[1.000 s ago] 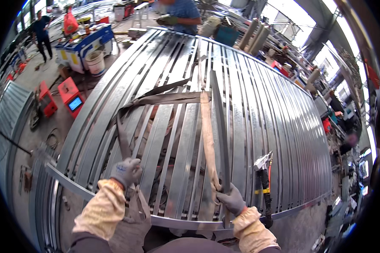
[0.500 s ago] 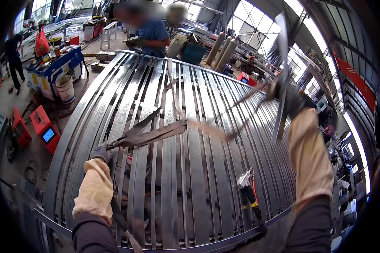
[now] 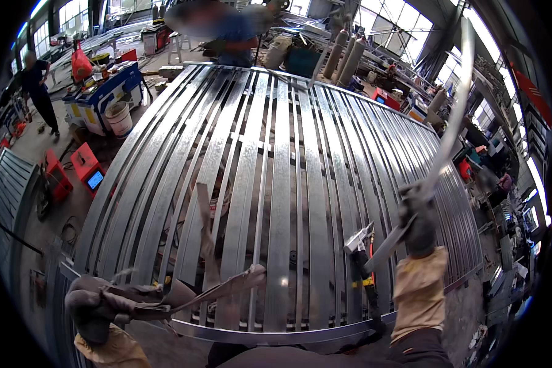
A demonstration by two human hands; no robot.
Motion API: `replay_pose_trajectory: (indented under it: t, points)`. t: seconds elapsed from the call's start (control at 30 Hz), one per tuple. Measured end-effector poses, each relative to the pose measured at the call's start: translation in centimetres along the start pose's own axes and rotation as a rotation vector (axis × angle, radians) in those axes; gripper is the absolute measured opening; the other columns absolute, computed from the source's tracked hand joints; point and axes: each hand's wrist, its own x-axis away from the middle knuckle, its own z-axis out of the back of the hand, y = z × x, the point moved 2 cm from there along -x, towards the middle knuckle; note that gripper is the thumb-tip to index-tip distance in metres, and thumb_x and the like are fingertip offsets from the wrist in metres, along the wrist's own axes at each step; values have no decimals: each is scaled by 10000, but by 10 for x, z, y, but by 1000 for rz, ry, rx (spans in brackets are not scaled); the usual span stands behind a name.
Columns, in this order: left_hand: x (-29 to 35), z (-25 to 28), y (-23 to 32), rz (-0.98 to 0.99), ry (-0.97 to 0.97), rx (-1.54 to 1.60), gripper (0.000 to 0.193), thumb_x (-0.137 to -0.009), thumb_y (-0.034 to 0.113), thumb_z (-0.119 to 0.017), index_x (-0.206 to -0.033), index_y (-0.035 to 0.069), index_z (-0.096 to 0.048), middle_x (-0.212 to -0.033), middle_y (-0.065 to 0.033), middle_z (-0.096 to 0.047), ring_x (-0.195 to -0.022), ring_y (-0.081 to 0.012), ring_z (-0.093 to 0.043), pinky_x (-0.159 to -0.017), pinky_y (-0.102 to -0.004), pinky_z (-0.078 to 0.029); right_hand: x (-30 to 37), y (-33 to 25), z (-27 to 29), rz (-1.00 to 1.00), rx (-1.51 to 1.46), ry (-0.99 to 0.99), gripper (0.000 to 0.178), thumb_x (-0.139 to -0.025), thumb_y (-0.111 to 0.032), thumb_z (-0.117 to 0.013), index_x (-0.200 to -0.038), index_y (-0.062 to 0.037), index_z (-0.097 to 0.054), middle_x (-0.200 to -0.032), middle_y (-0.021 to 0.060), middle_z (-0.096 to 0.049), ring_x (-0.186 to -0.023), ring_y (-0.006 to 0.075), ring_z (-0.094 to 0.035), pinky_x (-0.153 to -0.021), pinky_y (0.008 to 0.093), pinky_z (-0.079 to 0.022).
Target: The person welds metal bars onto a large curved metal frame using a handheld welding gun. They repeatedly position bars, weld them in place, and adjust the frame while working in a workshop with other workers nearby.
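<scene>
My left hand [image 3: 95,306], in a grey glove, is closed around a bunched grey-brown webbing strap [image 3: 227,285] at the near left. The strap loops out over the near edge of a large frame of galvanized metal bars [image 3: 279,184], and one length [image 3: 205,227] trails over the bars. My right hand [image 3: 418,224], also gloved, grips a long flat grey strip [image 3: 454,116] above the bars at the right. The strip rises far up and its short end points down left; motion blurs it, and I cannot tell whether it is webbing or metal.
A black tool [image 3: 368,279] with a silver head lies on the near bars. Red machines [image 3: 88,165], a white bucket [image 3: 119,119] and a blue-white cart [image 3: 98,98] stand left. Past the far edge are a person in blue [image 3: 236,37] and gas cylinders [image 3: 343,58].
My left hand has drawn the strap down and left toward me, off the middle of the bars. My right hand has come lower with the strip. The whole view has shifted.
</scene>
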Motion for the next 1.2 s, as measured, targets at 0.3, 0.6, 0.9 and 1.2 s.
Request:
replay_pose_trajectory:
  t: [0.3, 0.6, 0.9, 1.2]
  points:
    - [236, -111, 136, 223, 589, 234, 293, -986, 197, -603, -1229, 78, -491, -1088, -85, -578, -884, -190, -622, -852, -380, -583, 182, 127, 81, -730, 86, -230, 90, -917, -60, -621, -981, -1, -597, -670, 56, -605, -488, 125, -550, -459, 286, -480]
    - [451, -69, 142, 590, 1039, 191, 337, -909, 319, -503, -1107, 80, -634, -856, -64, -635, -693, -241, -660, -617, -413, -589, 308, 111, 105, -842, 449, -664, 142, -886, -109, -697, -987, -21, -650, -811, 55, -689, -659, 116, -664, -587, 292, -534]
    - [640, -23, 40, 1315, 962, -450, 194, -797, 169, -680, -919, 18, -681, -848, -70, -660, -770, -218, -662, -720, -365, -553, 396, 103, 150, -640, 855, -739, 245, -831, -199, -756, -977, -25, -667, -793, 154, -684, -714, 279, -688, -691, 357, -532]
    - [320, -169, -96, 494, 28, -854, 391, -794, 213, -745, -1146, 59, -673, -1112, -159, -692, -1021, -374, -658, -894, -466, -521, 468, 9, 195, -654, 1150, -767, 202, -718, -116, -747, -901, -59, -683, -799, 136, -670, -751, 343, -685, -685, 404, -537]
